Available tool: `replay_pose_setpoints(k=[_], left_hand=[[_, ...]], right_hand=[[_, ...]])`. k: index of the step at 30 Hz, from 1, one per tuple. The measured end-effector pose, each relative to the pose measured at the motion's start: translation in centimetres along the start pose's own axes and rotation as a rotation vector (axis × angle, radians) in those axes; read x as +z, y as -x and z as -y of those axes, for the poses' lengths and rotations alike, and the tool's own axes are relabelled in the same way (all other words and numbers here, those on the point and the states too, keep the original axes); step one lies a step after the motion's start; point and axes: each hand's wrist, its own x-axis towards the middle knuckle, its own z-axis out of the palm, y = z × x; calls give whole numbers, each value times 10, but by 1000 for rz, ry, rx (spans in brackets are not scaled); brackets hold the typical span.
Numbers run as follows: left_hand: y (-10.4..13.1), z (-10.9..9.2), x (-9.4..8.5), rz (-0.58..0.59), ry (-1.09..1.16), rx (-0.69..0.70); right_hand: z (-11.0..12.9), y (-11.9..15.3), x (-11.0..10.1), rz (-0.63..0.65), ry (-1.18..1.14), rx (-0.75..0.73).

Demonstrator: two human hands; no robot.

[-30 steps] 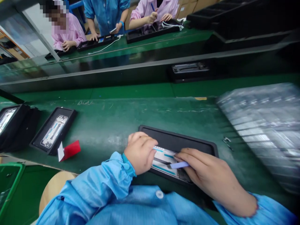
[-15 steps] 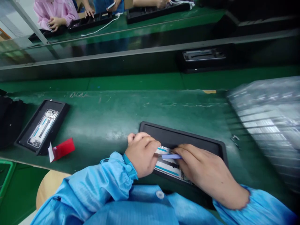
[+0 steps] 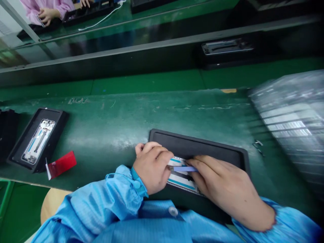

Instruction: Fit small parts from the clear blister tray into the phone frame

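Note:
A phone frame with white and blue strips lies in the near part of a black tray. My left hand is closed around the frame's left end, which it covers. From the right, my right hand pinches a thin purple tool between thumb and fingers. The tool points left across the frame, its tip close to my left fingertips. Where exactly the tip touches is hidden. The right end of the frame is partly under my right hand.
On the left, another black tray holds a phone frame, with a red piece beside it. Clear plastic packaging stands at the right, near small black bits. Beyond a rail, a person's hands show.
The camera view has shifted slightly, so the far bench sits higher and the left tray further left. Both hands keep nearly the same hold on the frame and the tool.

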Motion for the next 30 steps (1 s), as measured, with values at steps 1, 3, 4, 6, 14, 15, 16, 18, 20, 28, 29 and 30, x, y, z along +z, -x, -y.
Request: replay_pose_setpoints(k=[1, 3, 4, 6, 14, 15, 16, 18, 20, 28, 29, 30], left_hand=[[0, 0, 0, 7, 0, -2], [0, 0, 0, 18, 0, -8], [0, 0, 0, 19, 1, -10], [0, 0, 0, 13, 3, -9], [0, 0, 1, -14, 2, -7], [0, 0, 1, -21, 2, -3], [0, 0, 1, -27, 1, 2], [-1, 0, 2, -33, -4, 12], [0, 1, 2, -37, -10, 16], [0, 0, 2, -16, -14, -9], [0, 0, 2, -14, -12, -10], [0, 0, 2, -12, -10, -10]], right_hand=[[1, 0, 0, 0, 0, 12], [1, 0, 2, 7, -5, 38], [1, 0, 4, 16, -10, 51], [0, 0, 5, 32, -31, 67], [5, 7, -4, 14, 28, -3], [6, 9, -5, 26, 42, -12], [6, 10, -6, 38, 52, -19], [5, 11, -7, 42, 66, -28], [4, 9, -7, 32, 65, -34], [1, 5, -7, 27, 53, -64], [1, 5, -7, 21, 57, -59], [0, 4, -7, 14, 60, -50]])
